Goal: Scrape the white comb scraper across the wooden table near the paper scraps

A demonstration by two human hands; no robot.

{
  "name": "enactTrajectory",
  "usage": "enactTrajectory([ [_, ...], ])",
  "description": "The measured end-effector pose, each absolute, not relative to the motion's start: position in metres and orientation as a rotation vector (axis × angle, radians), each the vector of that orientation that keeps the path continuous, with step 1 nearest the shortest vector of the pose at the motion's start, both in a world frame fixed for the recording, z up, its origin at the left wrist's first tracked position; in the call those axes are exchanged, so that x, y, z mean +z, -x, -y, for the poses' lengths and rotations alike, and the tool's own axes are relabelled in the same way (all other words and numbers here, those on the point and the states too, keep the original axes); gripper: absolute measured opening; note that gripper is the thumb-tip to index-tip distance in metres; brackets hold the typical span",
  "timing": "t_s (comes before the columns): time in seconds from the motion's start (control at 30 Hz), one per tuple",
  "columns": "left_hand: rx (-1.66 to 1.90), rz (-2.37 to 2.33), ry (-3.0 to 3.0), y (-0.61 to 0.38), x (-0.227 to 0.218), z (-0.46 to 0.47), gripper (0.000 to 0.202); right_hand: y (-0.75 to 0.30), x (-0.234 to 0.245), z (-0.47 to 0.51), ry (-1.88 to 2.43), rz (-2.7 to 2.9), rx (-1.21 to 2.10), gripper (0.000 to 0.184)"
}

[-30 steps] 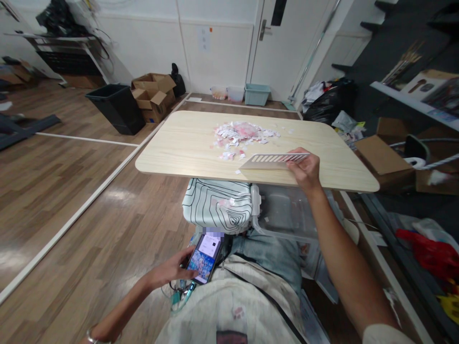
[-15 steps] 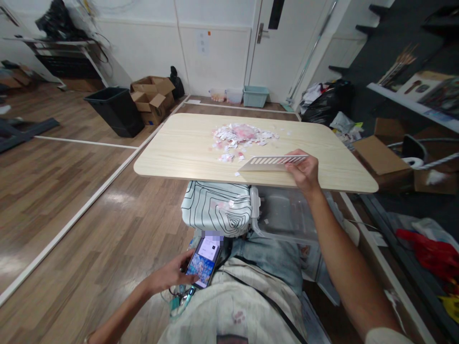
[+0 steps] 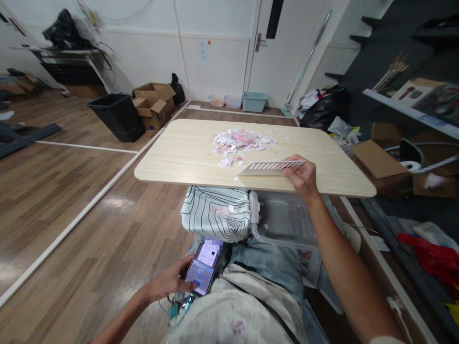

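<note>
Lit phone (image 3: 202,273), held tilted, screen up, down low. White slotted board (image 3: 272,167), nearly flat, rests at table (image 3: 179,153) near edge, just beside scattered paper scraps (image 3: 241,141).

A pale wooden table (image 3: 179,153) stands mid-room on a glossy wood-plank floor (image 3: 53,200). At 12 o'clock rise white panelled walls (image 3: 215,57), with a white door (image 3: 278,52) at 1 o'clock and a teal tub (image 3: 254,101) at its foot. At 10 o'clock sit a black bin (image 3: 116,114) and open cardboard boxes (image 3: 154,102). At 2 o'clock a white shelf (image 3: 401,108) crosses a dark wall (image 3: 380,52).
</note>
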State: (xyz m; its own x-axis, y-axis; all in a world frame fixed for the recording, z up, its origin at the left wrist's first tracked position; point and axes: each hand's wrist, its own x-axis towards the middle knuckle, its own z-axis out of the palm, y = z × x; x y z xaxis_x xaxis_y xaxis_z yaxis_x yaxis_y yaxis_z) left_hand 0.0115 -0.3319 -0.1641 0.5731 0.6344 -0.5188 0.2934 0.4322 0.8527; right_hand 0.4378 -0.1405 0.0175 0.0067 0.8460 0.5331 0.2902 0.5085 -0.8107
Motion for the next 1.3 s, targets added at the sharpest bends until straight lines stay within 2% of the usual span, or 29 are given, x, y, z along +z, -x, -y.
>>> enactTrajectory([
  [0.37, 0.304, -0.915, -1.113, -0.015, -0.159, 0.331, 0.086, -0.439, 0.017, 0.141, 1.007, 1.572, 0.569, 0.019],
  [0.57, 0.279, -0.925, -1.157, -0.015, -0.160, 0.330, 0.079, -0.438, 0.017, 0.141, 0.997, 1.572, 0.572, 0.021],
  [0.83, 0.258, -0.966, -1.167, -0.010, -0.165, 0.331, 0.085, -0.437, 0.017, 0.140, 1.004, 1.544, 0.580, 0.026],
  [1.13, 0.318, -0.886, -1.009, -0.022, -0.142, 0.327, 0.075, -0.437, 0.016, 0.140, 1.027, 1.529, 0.587, 0.027],
  [1.3, 0.320, -0.930, -1.012, -0.025, -0.136, 0.328, 0.078, -0.436, 0.018, 0.140, 1.027, 1.529, 0.589, 0.028],
])
